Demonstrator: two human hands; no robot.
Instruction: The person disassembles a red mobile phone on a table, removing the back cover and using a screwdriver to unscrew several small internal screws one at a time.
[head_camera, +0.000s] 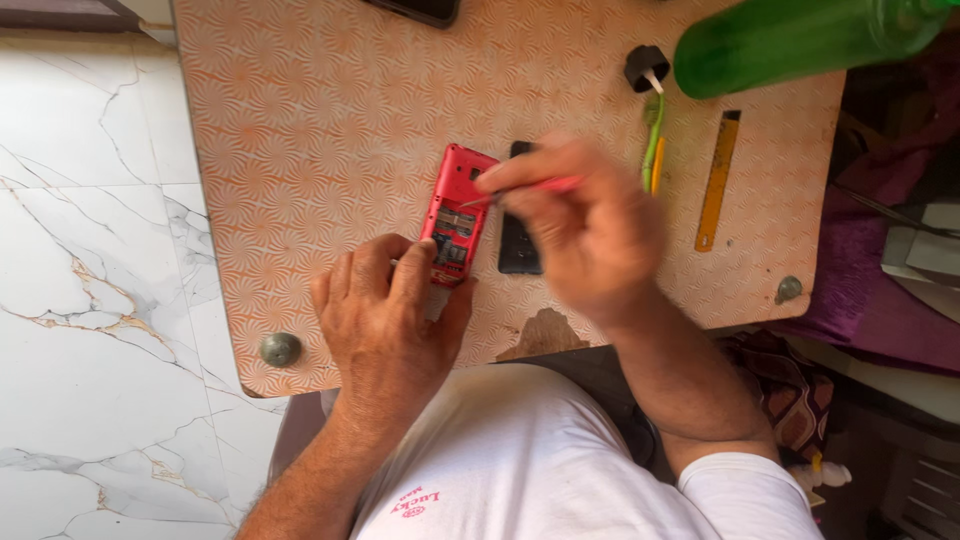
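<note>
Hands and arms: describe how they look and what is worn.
Both hands, left and right, are bare: no gloves, rings or watch visible. The forearms are bare and hairy. A short white sleeve covers the right upper arm; the right hand is motion-blurred.

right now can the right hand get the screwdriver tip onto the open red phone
Probably yes. The right hand holds the red-handled screwdriver just above the red phone, nothing lies between them, and the left hand covers only the phone's near end.

Bright, even daylight; the right hand (590, 235) is motion-blurred.
</note>
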